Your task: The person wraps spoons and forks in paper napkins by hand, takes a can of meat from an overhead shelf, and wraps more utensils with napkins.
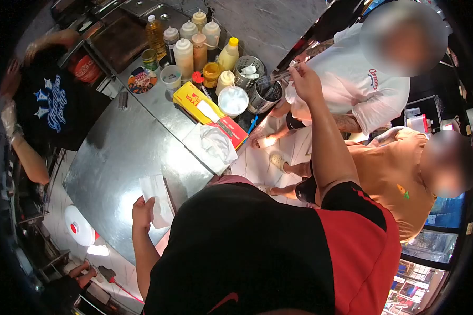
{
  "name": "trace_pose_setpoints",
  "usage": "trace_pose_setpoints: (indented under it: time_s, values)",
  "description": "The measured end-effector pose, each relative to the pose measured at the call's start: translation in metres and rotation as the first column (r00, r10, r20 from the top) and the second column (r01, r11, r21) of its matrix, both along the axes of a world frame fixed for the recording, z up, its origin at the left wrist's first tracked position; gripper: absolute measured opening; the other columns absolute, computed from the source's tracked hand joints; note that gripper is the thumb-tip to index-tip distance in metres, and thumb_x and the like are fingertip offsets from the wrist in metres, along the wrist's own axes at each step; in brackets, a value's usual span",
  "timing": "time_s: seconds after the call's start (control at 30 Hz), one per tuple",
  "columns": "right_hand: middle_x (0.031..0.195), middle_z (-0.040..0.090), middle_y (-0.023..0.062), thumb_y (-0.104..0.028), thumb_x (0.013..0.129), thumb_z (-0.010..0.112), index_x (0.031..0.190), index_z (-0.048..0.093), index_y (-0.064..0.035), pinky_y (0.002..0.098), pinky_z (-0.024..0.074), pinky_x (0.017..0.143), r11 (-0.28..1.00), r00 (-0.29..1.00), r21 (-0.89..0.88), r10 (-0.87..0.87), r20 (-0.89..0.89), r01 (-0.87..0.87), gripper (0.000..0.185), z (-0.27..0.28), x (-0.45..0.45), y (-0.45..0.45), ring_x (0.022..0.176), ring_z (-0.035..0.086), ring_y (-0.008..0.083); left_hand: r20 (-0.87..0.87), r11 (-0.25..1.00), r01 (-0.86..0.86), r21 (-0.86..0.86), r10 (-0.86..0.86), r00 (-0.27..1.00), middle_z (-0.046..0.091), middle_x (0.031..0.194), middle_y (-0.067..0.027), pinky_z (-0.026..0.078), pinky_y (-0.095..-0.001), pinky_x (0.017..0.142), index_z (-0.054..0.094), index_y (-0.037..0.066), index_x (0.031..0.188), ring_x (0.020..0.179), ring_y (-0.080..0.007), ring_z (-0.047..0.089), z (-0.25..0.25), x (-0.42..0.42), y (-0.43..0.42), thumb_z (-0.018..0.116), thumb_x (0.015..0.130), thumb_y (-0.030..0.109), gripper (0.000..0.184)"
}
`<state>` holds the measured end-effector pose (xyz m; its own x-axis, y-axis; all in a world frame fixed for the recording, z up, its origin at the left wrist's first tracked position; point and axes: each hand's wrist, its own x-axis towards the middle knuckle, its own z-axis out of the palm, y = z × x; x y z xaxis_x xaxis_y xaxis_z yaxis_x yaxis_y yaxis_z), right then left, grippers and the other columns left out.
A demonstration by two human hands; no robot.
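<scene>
My left hand (143,212) is closed on a white paper sheet (156,202) over the near edge of the metal table (115,157). Raised at the upper right, my right hand (305,81) pinches a small thing too unclear to name, beside a perforated metal holder (263,97). On the table's right part lie a yellow and red wax paper box (194,105) and crumpled white paper (210,144). A white tub (233,101) stands just behind the box.
Squeeze bottles (184,59) and an oil bottle (155,35) stand at the back. A co-worker in black (58,105) is at the left. People in white (373,86) and orange (389,168) shirts are at the right. A white lid (80,226) is at the lower left.
</scene>
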<state>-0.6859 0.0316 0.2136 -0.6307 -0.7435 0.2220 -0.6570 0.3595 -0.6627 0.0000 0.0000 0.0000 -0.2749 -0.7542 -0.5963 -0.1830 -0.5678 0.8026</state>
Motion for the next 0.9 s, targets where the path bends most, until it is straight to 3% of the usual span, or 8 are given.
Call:
trace_pose_setpoints:
  time_s: [0.13,0.37,0.43,0.53,0.63,0.7,0.8,0.9]
  values:
    - [0.094,0.074,0.0231,-0.034,0.101,0.067,0.106,0.074,-0.0033,0.0479,0.0569,0.083,0.996,0.994,0.032,0.089,-0.059,-0.088,0.032,-0.052,0.032,-0.002,0.091,0.074,0.038,0.128,0.999,0.031,-0.028,-0.027,0.991,0.078,0.104,-0.0081,0.057,-0.0312,0.079,0.073,-0.003,0.121,0.086,-0.0151,0.071,0.028,0.053,-0.017,0.067,0.103,0.012,0.025]
    - [0.1,0.078,0.0158,-0.035,0.101,0.067,0.108,0.08,-0.0092,0.0428,0.0579,0.085,0.969,0.972,0.173,0.2,-0.127,-0.177,0.029,-0.045,0.038,-0.005,0.093,0.075,0.0351,0.16,0.997,0.07,-0.032,-0.064,0.985,0.079,0.104,-0.0091,0.057,-0.0313,0.08,0.073,-0.004,0.121,0.086,-0.016,0.072,0.028,0.052,-0.02,0.067,0.102,0.012,0.025]
    - [0.099,0.078,0.0146,-0.034,0.102,0.066,0.109,0.078,-0.0072,0.04,0.0572,0.083,0.972,0.978,0.144,0.197,-0.066,-0.186,0.03,-0.034,0.027,-0.013,0.091,0.075,0.0318,0.156,0.997,0.058,-0.043,-0.051,0.986,0.079,0.105,-0.0093,0.057,-0.0315,0.08,0.073,-0.004,0.121,0.087,-0.0164,0.072,0.031,0.053,-0.022,0.067,0.102,0.011,0.025]
    - [0.103,0.079,0.0112,-0.027,0.109,0.062,0.109,0.07,-0.0039,0.0351,0.0596,0.083,0.984,0.984,-0.125,0.139,0.107,-0.125,0.025,-0.033,-0.003,-0.028,0.089,0.075,0.02,0.14,0.999,0.036,-0.037,-0.031,0.99,0.079,0.105,-0.0096,0.057,-0.0318,0.08,0.073,-0.004,0.121,0.088,-0.0168,0.073,0.029,0.047,-0.021,0.067,0.102,0.011,0.025]
    - [0.105,0.078,0.0107,-0.025,0.114,0.055,0.118,0.063,-0.0044,0.0343,0.0616,0.081,0.955,0.971,-0.273,0.169,0.168,-0.119,0.023,-0.022,-0.027,-0.046,0.089,0.074,0.0204,0.114,1.0,0.008,-0.02,-0.006,0.993,0.078,0.105,-0.0095,0.057,-0.0319,0.08,0.073,-0.004,0.12,0.088,-0.0166,0.072,0.029,0.04,-0.015,0.067,0.103,0.011,0.024]
    - [0.091,0.071,0.0063,-0.023,0.115,0.051,0.126,0.058,-0.0047,0.0341,0.0628,0.079,0.93,0.901,-0.35,0.247,0.358,-0.116,0.023,-0.021,-0.027,-0.054,0.085,0.074,0.0203,0.108,1.0,-0.004,-0.017,0.006,0.994,0.078,0.105,-0.0094,0.057,-0.0318,0.08,0.073,-0.004,0.12,0.088,-0.0163,0.072,0.029,0.036,-0.011,0.066,0.103,0.011,0.023]
    - [0.078,0.061,0.0021,-0.022,0.113,0.053,0.121,0.062,-0.0071,0.0328,0.062,0.076,0.916,0.637,-0.392,0.352,0.686,-0.085,0.019,0.004,0.009,-0.062,0.083,0.073,0.0195,0.101,0.999,-0.021,-0.028,0.024,0.995,0.078,0.105,-0.009,0.057,-0.0317,0.08,0.073,-0.004,0.119,0.088,-0.0158,0.072,0.023,0.027,-0.006,0.066,0.103,0.011,0.023]
    - [0.08,0.068,0.0088,-0.022,0.105,0.063,0.113,0.068,-0.0085,0.039,0.062,0.077,0.946,0.924,0.239,0.124,0.362,-0.22,0.017,-0.012,0.021,-0.072,0.084,0.074,0.0269,0.091,0.999,-0.03,-0.026,0.032,0.995,0.078,0.106,-0.0084,0.057,-0.0316,0.08,0.073,-0.004,0.12,0.088,-0.0153,0.071,0.02,0.021,0.001,0.066,0.104,0.011,0.023]
